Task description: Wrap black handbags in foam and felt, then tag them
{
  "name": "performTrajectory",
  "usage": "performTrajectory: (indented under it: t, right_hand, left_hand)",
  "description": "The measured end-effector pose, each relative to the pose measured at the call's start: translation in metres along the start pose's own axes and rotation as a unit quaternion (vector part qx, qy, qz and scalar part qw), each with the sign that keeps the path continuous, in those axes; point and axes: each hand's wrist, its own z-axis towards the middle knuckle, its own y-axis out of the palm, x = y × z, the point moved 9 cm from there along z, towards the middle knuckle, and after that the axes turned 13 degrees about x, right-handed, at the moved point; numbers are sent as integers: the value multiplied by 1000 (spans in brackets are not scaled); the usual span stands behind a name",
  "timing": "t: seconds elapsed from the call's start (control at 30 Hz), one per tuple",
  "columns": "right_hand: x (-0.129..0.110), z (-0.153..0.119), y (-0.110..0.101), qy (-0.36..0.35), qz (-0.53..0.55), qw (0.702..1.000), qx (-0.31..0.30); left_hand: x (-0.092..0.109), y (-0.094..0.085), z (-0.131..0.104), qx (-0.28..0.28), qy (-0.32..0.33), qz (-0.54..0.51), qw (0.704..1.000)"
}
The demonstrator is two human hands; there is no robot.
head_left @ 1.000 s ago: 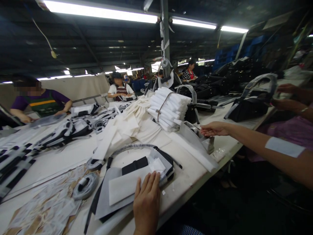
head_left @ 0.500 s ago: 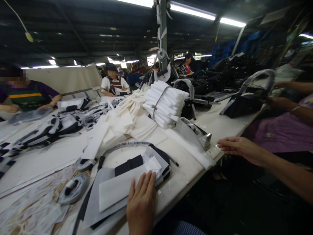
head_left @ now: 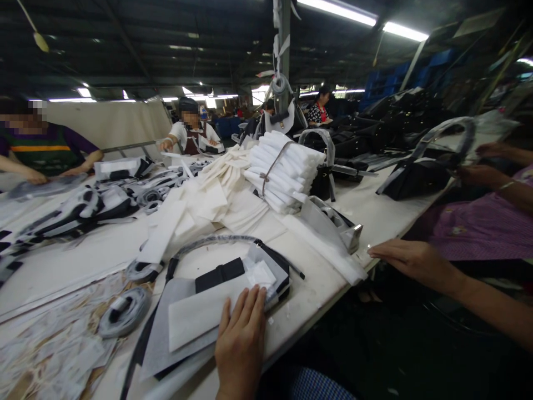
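A black handbag (head_left: 286, 265) lies flat on the table in front of me, its handle (head_left: 216, 240) wrapped in clear film. On top of it are a grey sheet (head_left: 160, 328), a white foam sheet (head_left: 195, 322), a black strap piece (head_left: 220, 274) and a small clear packet (head_left: 261, 273). My left hand (head_left: 240, 339) rests with outstretched fingers on the foam sheet and the packet's edge. Over the table's front edge, my right hand (head_left: 416, 265) is held with straight fingers, nothing visible in it. Just beyond its fingertips stands a tape dispenser (head_left: 333, 225).
A tied white foam bundle (head_left: 283, 172) and loose foam sheets (head_left: 216, 194) lie mid-table. Tags (head_left: 54, 344) and a coiled strap (head_left: 125, 311) lie at left. At right, a co-worker's hands (head_left: 478, 175) hold another bag (head_left: 416, 178). Other workers sit across.
My right hand has lowered slightly and its fingers are straighter and closer together. My left hand stays on the foam sheet. A co-worker across the table has raised a hand.
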Motion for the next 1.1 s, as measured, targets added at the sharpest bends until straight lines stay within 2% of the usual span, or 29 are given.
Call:
performTrajectory:
  t: [0.13, 0.2, 0.33, 0.43, 0.57, 0.73, 0.9, 1.1]
  right_hand:
    - [-86, 16, 15, -184, 32, 979, -86]
    - [-130, 26, 26, -248, 59, 959, -123]
    - [-200, 48, 61, -323, 124, 913, -215]
    - [-234, 68, 92, -374, 146, 881, -250]
    - [-262, 91, 144, -433, 119, 846, -288]
    - [-276, 99, 200, -468, 32, 803, -367]
    - [-283, 100, 220, -472, -10, 776, -417]
    - [-292, 100, 234, -490, -74, 763, -416]
  left_hand:
    - [-6, 1, -2, 4, -72, -26, 997]
    - [-6, 1, -2, 1, -78, -30, 996]
    - [-4, 1, 0, -8, -69, -21, 997]
    - [-4, -1, 1, -4, -78, -26, 997]
    - [-4, -1, 1, 12, -93, -32, 995]
    - [-5, -1, -1, 28, -104, -33, 994]
    - [-6, 0, -3, 26, -115, -41, 992]
    - [-6, 1, -6, 58, -116, -21, 991]
